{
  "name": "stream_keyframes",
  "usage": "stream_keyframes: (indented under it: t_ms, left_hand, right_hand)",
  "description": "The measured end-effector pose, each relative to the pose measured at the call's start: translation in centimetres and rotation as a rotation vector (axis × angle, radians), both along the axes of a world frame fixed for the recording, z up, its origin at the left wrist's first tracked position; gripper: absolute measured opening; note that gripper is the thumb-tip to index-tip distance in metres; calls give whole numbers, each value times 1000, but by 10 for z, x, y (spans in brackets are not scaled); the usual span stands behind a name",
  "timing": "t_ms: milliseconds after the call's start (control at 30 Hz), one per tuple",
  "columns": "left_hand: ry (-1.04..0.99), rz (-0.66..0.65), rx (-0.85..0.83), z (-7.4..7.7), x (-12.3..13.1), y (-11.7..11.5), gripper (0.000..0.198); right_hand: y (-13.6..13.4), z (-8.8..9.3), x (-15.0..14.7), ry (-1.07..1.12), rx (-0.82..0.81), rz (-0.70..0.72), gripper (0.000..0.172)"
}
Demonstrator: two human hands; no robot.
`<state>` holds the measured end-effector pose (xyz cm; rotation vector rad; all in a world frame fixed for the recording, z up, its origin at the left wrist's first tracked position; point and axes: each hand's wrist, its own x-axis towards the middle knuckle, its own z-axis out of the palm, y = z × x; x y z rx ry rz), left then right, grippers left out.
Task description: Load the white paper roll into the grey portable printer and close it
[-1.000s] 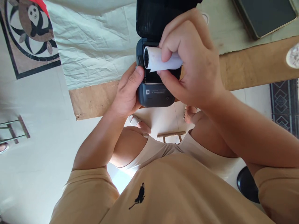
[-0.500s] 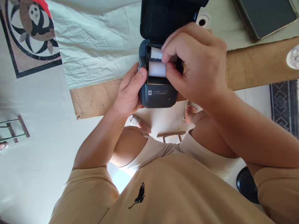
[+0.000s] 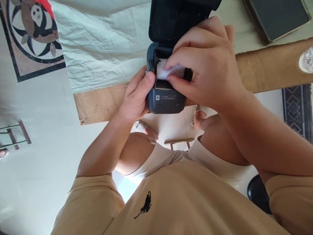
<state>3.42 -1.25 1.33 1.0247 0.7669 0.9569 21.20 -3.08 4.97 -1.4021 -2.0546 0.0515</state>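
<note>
While the left hand (image 3: 138,94) gripped the left side of a dark blue-black, round-cornered plastic device (image 3: 166,103), its thumb laid on the rim, the right hand (image 3: 205,62) had thumb and forefinger closed on a white paper roll (image 3: 162,69) inside the open compartment. The roll lay crosswise there, its right end largely hidden by the fingers. A broad, glossy black plastic lid (image 3: 166,23) stood open on the device's far side. The device was at the near edge of the table (image 3: 102,101), right of the near left corner, its front jutting past the bare brown wood; how much of its weight the table bore could not be told. A crumpled pale green cloth (image 3: 105,45) covered the table behind that edge.

The likeliest trouble was the roll jamming askew or its loose end creasing, should the fingers press on one side only. Knuckles so near the lid might have knocked it down onto the hand. A slackened left grip during a push could have let the overhanging device tip floorward.
</note>
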Motion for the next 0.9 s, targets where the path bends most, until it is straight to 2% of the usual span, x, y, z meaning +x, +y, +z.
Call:
stream_keyframes:
  t_ms: [167,267,500,667,900]
  left_hand:
    - [-83,-62,73,-7,-2,1,46]
    - [-105,-69,43,-9,-2,3,43]
    - [-73,-17,30,-7,0,2,47]
    - [-70,-34,62,-8,-2,3,44]
    - [-46,-28,30,0,-1,0,35]
  right_hand:
    - [-2,-1,-3,-6,-10,-29,16]
    - [-2,-2,-4,1,17,-56,23]
    - [-3,-2,-1,33,118,-38,11]
    - [-5,-1,-3,22,145,-91,24]
    - [-9,5,-5,114,180,62,10]
